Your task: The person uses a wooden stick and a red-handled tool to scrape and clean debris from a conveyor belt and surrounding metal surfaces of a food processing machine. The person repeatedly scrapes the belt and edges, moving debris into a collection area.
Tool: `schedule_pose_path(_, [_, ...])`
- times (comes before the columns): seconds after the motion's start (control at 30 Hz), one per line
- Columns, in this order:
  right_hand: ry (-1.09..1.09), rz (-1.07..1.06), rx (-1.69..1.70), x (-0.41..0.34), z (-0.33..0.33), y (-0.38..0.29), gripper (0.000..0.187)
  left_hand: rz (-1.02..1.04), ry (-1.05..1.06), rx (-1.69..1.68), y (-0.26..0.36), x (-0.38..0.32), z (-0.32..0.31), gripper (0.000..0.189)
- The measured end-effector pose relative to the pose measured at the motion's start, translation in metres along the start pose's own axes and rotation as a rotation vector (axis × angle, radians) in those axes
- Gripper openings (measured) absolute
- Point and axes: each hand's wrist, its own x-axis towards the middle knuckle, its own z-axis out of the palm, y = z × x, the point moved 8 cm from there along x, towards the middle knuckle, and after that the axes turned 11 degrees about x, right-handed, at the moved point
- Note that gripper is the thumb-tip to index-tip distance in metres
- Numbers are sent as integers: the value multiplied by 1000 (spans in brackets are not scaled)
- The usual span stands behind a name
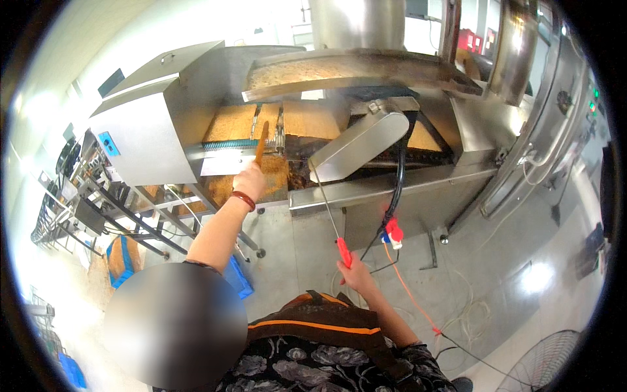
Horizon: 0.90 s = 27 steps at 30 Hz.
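Note:
My left hand (251, 179), with a dark red bracelet at the wrist, grips a flat brown stick (262, 144). The stick reaches over a narrow strip of golden-brown sheet material on the conveyor machine; I cannot tell whether it touches. Wider golden sheets (308, 120) lie on either side of that strip. In my right hand (356, 277) is the red handle of a long thin metal tool (325, 198). Its tip is at the lower end of a slanted, rounded steel cover (360, 142); contact is unclear. A row of green-tinted teeth or rollers (235, 144) runs near my left hand.
A steel housing with a blue control panel (108, 143) stands left. Above the conveyor is a long tilted steel tray (343, 71). A black cable (400, 171) drops to red and blue plugs (393, 232). Hoses and an orange cord (411, 294) cross the floor. A fan (543, 362) stands lower right.

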Motion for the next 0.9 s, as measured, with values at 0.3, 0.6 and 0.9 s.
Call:
schedule_pose_path(0.3, [-33, 51, -62, 0, 15, 5, 37, -54, -36, -105, 3, 2, -3, 40])
schedule_pose_path(0.6, [-52, 13, -92, -3, 25, -4, 38, -88, 175, -22, -20, 89, 20, 30])
schedule_pose_path(0.9, [8, 59, -69, 0, 17, 18, 33, -128, -17, 96, -32, 74, 23, 48])
